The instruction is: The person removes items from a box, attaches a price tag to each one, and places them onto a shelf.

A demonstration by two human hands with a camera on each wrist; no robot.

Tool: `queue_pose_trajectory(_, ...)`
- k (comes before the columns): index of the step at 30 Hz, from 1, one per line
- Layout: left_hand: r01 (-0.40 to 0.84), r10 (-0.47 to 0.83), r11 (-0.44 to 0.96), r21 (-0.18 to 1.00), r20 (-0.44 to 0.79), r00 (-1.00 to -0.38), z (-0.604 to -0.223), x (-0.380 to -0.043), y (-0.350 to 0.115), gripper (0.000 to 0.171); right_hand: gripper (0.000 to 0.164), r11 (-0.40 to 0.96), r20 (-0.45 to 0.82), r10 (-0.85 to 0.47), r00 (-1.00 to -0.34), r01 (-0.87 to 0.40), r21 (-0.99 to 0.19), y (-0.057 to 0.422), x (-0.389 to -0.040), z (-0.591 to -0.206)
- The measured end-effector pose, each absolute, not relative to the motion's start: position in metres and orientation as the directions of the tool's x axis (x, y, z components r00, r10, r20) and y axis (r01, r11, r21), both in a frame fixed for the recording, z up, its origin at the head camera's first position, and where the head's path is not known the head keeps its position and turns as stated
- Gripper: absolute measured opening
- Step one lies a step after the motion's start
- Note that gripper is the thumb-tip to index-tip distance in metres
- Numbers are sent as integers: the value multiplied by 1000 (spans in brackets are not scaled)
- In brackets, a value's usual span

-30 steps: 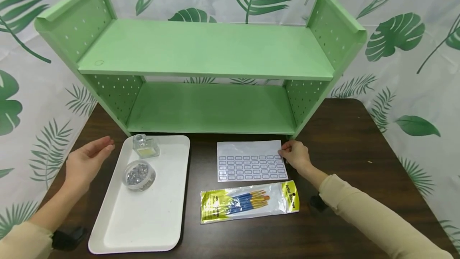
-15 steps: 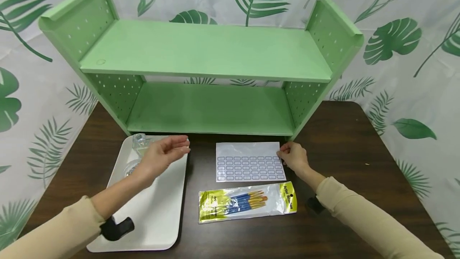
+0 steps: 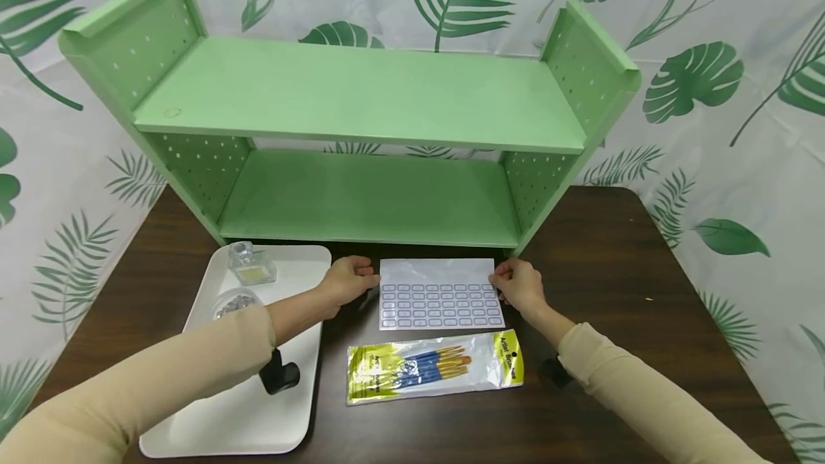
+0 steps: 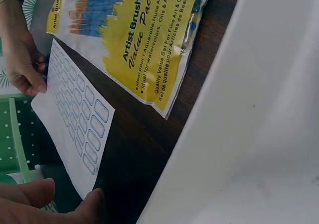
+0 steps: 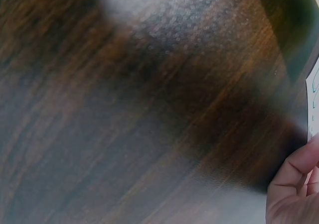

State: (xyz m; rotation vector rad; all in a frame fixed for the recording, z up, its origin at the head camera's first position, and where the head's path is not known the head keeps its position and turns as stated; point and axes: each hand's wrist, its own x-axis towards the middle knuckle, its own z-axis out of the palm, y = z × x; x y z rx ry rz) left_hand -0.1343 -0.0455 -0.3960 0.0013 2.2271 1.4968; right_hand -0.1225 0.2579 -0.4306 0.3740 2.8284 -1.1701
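Note:
A white sheet of labels [image 3: 441, 304], printed with rows of small blue-edged boxes, lies in front of the green shelf. My right hand [image 3: 519, 285] pinches its right edge between thumb and fingers. At its left edge is my left hand [image 3: 348, 281], thumb and fingers apart; in the left wrist view the thumb [image 4: 92, 204] is right by the sheet's near corner, and whether it touches cannot be told. Below the sheet lies a clear-and-yellow packet of artist brushes [image 3: 428, 367]. Only a sliver of the sheet shows in the right wrist view, beside the right hand [image 5: 294, 189].
A white tray [image 3: 225, 421] stands at the left, under the left forearm. On it are a square glass bottle [image 3: 252, 266] and a round clear tub [image 3: 235, 301] of silvery bits, partly hidden by the sleeve. The green two-tier shelf [image 3: 367, 195] stands behind.
My left hand has come from the tray's left side, across the tray, to the sheet's left edge. The right hand stays at the sheet's right edge.

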Motion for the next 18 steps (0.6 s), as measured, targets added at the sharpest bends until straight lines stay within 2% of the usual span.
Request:
queue_pose_trajectory(10,-275,223,425,862,-394,-891,-401,-140,-37,47,14,675,-153,205,-967,253,-693,258,-123,-430)
queue_pose_trajectory(18,-312,198,361,879,-399,-895,-402,-140,-31,38,14,658,-148,206,-967,249,-710,261,-122,-432)
